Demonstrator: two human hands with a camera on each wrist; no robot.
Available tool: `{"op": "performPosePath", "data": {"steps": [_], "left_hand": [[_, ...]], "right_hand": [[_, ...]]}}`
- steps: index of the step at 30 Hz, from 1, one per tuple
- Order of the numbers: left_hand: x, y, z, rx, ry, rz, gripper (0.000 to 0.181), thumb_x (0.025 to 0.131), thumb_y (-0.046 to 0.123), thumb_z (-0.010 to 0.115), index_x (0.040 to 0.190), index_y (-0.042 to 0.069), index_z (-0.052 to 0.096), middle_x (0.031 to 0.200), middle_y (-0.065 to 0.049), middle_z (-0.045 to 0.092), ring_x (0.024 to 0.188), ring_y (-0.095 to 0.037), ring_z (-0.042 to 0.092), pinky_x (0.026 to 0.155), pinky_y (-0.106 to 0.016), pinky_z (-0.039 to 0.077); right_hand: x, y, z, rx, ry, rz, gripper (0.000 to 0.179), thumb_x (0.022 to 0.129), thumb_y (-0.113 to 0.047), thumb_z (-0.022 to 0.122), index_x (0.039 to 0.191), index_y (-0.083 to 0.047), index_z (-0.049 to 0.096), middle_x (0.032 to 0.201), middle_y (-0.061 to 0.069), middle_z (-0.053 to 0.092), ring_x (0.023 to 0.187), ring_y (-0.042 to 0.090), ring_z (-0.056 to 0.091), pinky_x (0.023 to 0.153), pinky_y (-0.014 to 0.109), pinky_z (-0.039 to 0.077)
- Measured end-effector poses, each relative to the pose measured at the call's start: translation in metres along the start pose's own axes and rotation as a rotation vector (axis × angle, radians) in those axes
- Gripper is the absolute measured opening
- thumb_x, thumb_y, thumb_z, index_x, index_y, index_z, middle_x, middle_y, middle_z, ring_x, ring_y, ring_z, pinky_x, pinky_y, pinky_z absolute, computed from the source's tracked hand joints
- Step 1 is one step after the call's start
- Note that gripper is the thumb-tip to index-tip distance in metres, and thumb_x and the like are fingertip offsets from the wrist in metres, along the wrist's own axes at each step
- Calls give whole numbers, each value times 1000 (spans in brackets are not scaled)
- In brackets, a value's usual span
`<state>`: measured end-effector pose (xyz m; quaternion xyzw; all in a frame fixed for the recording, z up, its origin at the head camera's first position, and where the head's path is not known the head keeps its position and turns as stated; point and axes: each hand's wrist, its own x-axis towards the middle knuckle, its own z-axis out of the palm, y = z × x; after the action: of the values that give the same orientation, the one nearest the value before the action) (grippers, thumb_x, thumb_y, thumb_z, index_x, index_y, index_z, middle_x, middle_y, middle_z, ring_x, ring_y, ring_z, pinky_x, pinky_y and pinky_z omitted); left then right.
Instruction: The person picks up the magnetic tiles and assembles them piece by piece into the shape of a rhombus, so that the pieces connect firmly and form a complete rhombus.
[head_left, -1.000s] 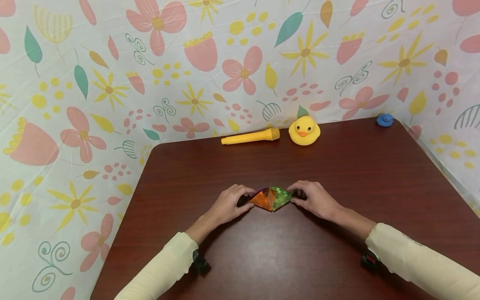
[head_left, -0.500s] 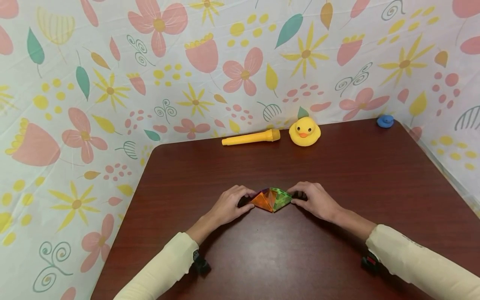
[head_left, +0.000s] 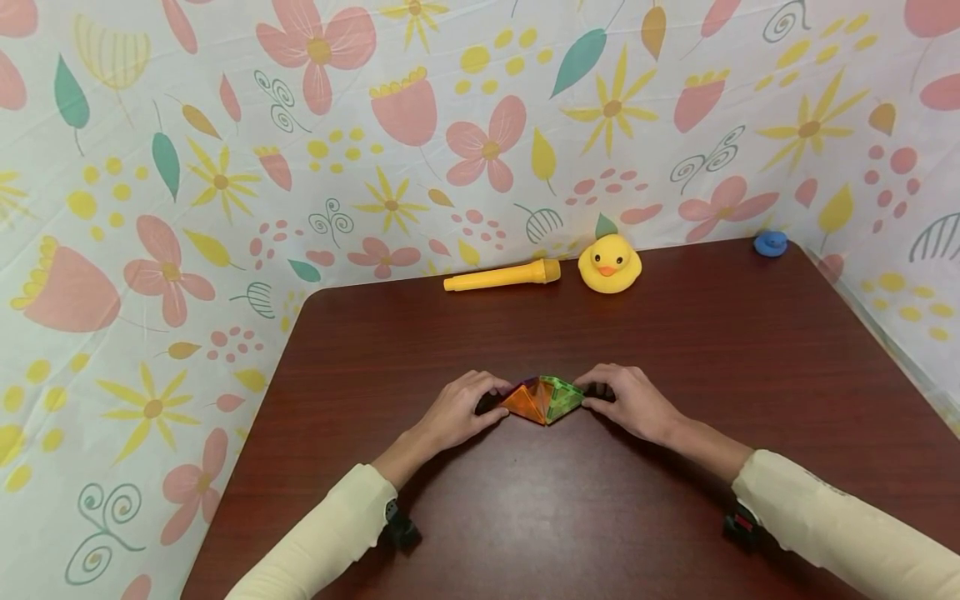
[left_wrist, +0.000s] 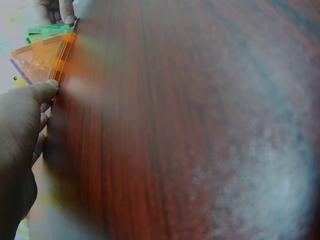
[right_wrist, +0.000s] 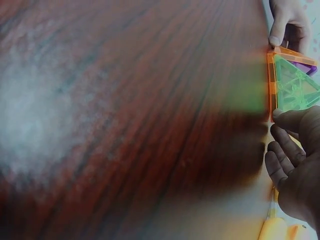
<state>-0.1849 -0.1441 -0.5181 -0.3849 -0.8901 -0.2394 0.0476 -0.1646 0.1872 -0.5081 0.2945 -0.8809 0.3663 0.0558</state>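
Observation:
A small peaked structure of translucent magnetic tiles stands on the dark wooden table, mid-view in the head view. Its near left side is an orange triangular tile (head_left: pixel 525 403), its right side a green triangular tile (head_left: pixel 564 400). A purple tile (left_wrist: pixel 21 71) shows at the far side in the left wrist view. My left hand (head_left: pixel 459 408) pinches the left corner between thumb and fingers. At the right corner, my right hand (head_left: pixel 634 400) does the same, its thumb on the near edge. The right wrist view shows an orange strip (right_wrist: pixel 272 82) along the green tile's base.
Along the table's back edge lie a yellow toy microphone (head_left: pixel 502 275) and a yellow rubber duck (head_left: pixel 610 264). A small blue duck (head_left: pixel 771 242) sits at the back right corner. Flower-patterned cloth (head_left: pixel 420 167) hangs behind the table (head_left: pixel 517 508) and at its sides.

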Motion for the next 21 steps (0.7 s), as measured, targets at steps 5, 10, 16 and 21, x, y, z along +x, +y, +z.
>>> {"op": "performPosePath", "data": {"steps": [5, 10, 16, 21], "left_hand": [[0, 0, -1, -1, -14, -5, 32, 99, 29, 79, 128, 17, 71, 117, 5, 71, 106, -11, 62, 91, -31, 55], [0, 0, -1, -1, -20, -8, 33, 100, 30, 78, 129, 17, 71, 118, 5, 71, 106, -10, 62, 92, -31, 55], [0, 0, -1, 4, -13, 0, 33, 100, 31, 78, 129, 17, 71, 118, 4, 71, 106, -10, 62, 91, -30, 55], [1, 0, -1, 8, -9, 4, 32, 99, 30, 79, 127, 17, 71, 117, 5, 71, 105, -10, 63, 91, -30, 55]], "right_hand": [[1, -1, -1, -1, -5, 10, 28, 88, 3, 85, 112, -10, 80, 98, -3, 72, 77, 5, 59, 66, 27, 54], [1, -2, -1, 0, -17, 15, 27, 89, 2, 84, 113, -11, 80, 98, -3, 71, 76, 8, 60, 65, 27, 53], [1, -2, -1, 5, -17, 17, 28, 89, 2, 84, 113, -11, 80, 97, -4, 71, 76, 9, 60, 65, 26, 53], [1, -3, -2, 7, -14, 12, 28, 88, 3, 85, 112, -12, 79, 96, -5, 70, 75, 9, 60, 64, 26, 53]]}}
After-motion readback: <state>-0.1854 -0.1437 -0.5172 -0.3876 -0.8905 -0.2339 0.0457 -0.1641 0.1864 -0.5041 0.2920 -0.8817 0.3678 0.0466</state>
